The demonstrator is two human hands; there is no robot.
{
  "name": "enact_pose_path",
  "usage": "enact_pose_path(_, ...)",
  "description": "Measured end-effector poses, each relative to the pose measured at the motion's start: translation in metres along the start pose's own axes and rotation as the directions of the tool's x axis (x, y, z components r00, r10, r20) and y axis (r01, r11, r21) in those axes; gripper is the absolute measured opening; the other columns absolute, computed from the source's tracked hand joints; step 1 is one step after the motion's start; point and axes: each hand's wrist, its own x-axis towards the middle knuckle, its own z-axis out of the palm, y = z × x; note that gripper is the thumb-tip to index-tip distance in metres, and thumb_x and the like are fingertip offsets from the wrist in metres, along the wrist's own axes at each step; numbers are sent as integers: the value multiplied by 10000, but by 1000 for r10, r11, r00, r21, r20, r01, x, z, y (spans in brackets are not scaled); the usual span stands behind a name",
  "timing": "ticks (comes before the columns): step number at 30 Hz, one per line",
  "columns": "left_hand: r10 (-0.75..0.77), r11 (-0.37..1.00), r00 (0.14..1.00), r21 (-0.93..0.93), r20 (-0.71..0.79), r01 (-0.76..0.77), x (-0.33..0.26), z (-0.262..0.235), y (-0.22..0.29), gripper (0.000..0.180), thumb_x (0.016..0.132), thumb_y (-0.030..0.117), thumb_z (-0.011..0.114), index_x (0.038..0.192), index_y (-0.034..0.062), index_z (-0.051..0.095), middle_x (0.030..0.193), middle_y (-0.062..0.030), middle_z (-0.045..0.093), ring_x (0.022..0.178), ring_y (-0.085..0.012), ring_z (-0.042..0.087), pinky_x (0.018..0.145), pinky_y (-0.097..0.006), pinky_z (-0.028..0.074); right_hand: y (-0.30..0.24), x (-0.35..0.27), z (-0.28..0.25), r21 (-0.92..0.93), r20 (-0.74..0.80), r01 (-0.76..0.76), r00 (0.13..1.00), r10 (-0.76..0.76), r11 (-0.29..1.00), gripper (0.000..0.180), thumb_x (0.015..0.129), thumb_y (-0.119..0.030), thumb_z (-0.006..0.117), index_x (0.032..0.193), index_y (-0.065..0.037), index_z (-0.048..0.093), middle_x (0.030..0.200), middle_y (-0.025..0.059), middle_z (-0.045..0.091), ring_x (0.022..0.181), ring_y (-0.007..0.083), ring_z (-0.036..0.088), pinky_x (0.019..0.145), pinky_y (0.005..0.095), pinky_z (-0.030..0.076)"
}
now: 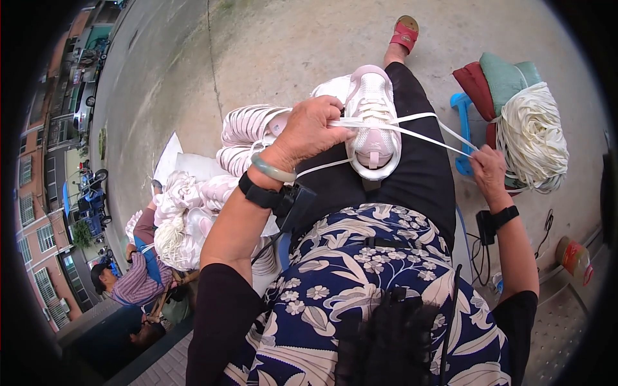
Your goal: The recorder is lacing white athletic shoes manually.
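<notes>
Apparently you're working the lacing: left grip (pixel 312 127) and right grip (pixel 489 170) both pinch the white lace (pixel 425 137), the right's hold less clear; the shoe (pixel 375 143) sits between them. Next likely calls for an even pull.

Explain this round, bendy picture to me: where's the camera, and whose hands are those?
There's no robot here. A fisheye camera on a person's head looks down, so straight edges bend near the rim. The bare hands belong to that person. The left hand pinches white laces; the right hand holds strands out to the side. Under the laces, a pink-and-white sneaker rests on the lap, over black trousers. At the right is a big lace bundle.
</notes>
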Motion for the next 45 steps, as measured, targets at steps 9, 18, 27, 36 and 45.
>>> enact_pose_path(9,73,997,997,-34,-25,-74,3,15,3,231,647,94,688,662,-19,487,1018,-109,589,737,-153,535,634,-256,433,-71,56,23,186,-104,199,978,-182,962,87,676,-116,559,752,-87,589,742,37,513,724,235,506,643,367,344)
enact_pose_path(18,141,990,986,12,-88,-140,7,19,3,211,637,75,674,676,-4,482,1002,-115,588,772,-197,552,677,-283,443,-109,79,44,361,-56,222,975,-217,906,217,816,-249,575,695,-68,584,670,83,538,637,279,537,586,377,387)
enact_pose_path(27,147,988,970,69,-191,-136,13,54,-4,192,637,51,601,795,19,497,738,-106,512,727,-288,509,667,-358,423,11,1,3,196,141,-185,977,159,963,238,805,-192,578,651,-12,563,625,117,506,614,287,531,563,372,399)
enact_pose_path(36,103,993,962,88,-254,-83,3,62,-10,237,649,93,667,807,30,502,769,-89,508,712,-262,506,659,-336,423,-3,53,31,121,-184,73,982,-50,990,164,860,-87,461,992,-48,552,843,154,569,760,310,556,676,384,441)
enact_pose_path(45,131,988,948,119,-291,-100,-5,66,-12,278,638,102,686,844,37,510,834,-98,523,771,-276,515,696,-340,433,-129,92,31,494,-3,127,990,-144,860,188,811,-84,549,995,-70,586,717,140,611,695,348,603,596,390,471)
